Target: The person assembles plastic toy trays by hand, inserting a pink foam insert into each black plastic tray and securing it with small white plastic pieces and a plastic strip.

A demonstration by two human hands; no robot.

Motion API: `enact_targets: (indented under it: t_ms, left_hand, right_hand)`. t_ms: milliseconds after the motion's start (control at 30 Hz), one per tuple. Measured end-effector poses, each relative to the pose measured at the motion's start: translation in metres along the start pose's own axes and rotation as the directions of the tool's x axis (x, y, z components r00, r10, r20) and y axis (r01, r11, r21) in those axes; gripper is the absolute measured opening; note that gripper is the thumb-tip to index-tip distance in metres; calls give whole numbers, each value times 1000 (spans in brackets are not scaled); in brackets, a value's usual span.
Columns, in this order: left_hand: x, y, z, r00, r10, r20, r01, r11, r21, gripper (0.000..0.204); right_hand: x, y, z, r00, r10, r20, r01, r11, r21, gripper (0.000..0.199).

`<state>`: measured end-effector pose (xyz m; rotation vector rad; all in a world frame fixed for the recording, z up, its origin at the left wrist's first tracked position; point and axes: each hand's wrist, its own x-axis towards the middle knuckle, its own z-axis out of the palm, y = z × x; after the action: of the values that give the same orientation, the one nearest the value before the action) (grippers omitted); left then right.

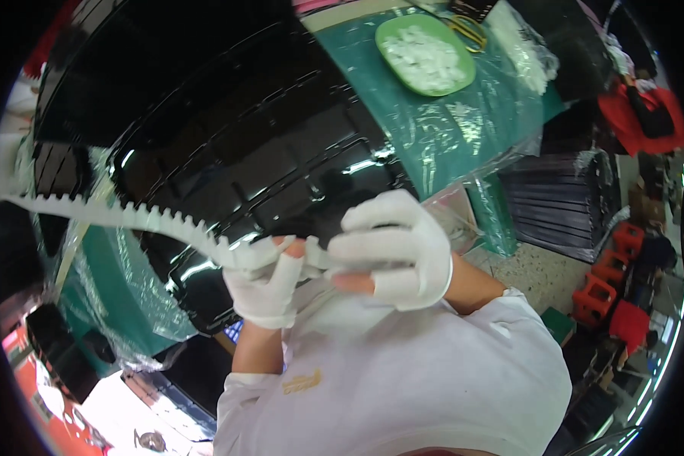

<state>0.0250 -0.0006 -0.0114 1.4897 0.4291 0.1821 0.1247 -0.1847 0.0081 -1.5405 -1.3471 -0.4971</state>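
A long white plastic strip (pixel 148 220) with a row of square teeth along one edge stretches from the far left to my hands. My left hand (pixel 262 289), in a white glove with a bare thumb tip, is closed around its near end. More white toothed pieces (pixel 311 258) stick out between the two hands; whether they belong to the same strip cannot be made out. My right hand (pixel 399 254), gloved with the thumb tip bare, is closed at that end, its fingers slightly blurred.
Glossy black moulded trays (pixel 235 144) lie in front of me. Beyond them, on a green plastic-covered table (pixel 433 144), stand a light green bowl (pixel 463 76) of small white pieces and yellow-handled scissors (pixel 470 34). Stacked black trays (pixel 558 201) and red stools (pixel 593 300) are at right.
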Motion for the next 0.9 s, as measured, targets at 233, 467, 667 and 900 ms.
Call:
enact_targets:
  t_ms: [233,467,667,900]
  left_hand:
    - [-1,11,-9,937,126,326,-207,951,229,11]
    - [0,12,-3,965,-45,259,19,995,101,12]
    - [0,7,-6,958,1,287,-39,991,127,9]
    - [-8,0,-2,979,-51,198,80,987,-140,7]
  right_hand:
    - [-6,1,-37,734,679,-25,-663,709,-241,21]
    - [-28,24,-9,660,752,11,-650,578,-493,17]
    - [-32,35,-5,483,873,-64,-831,434,-348,52]
    - [-30,25,1,754,589,-291,-632,529,-566,28]
